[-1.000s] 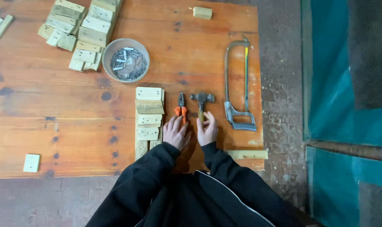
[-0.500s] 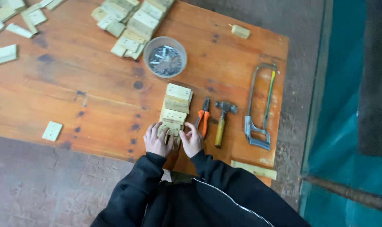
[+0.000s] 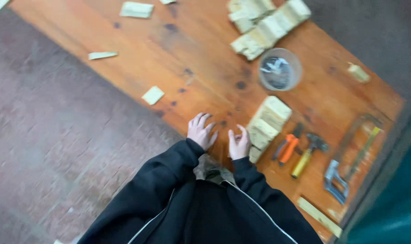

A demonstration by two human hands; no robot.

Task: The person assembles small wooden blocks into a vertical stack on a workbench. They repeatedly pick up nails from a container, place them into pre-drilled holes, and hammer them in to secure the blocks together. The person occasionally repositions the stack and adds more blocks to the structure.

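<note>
— Where are the hands?

— Both rest at the near edge of the wooden table [image 3: 137, 49]. The left hand [image 3: 201, 132] lies flat on bare wood, fingers [image 3: 204, 120] spread apart, holding nothing. The right hand [image 3: 238, 143] is also empty, fingers loosely apart, just beside the near end of a row of wooden blocks [image 3: 266, 125].

— What's around them?

— Beyond the row, orange-handled pliers [image 3: 287, 148], a yellow-handled hammer [image 3: 307, 155] and a hacksaw [image 3: 350, 158] lie side by side. A clear bowl of small metal parts [image 3: 280, 70] sits further up, near a heap of wooden blocks [image 3: 265, 23]. The view is blurred, so finer detail is lost.
</note>
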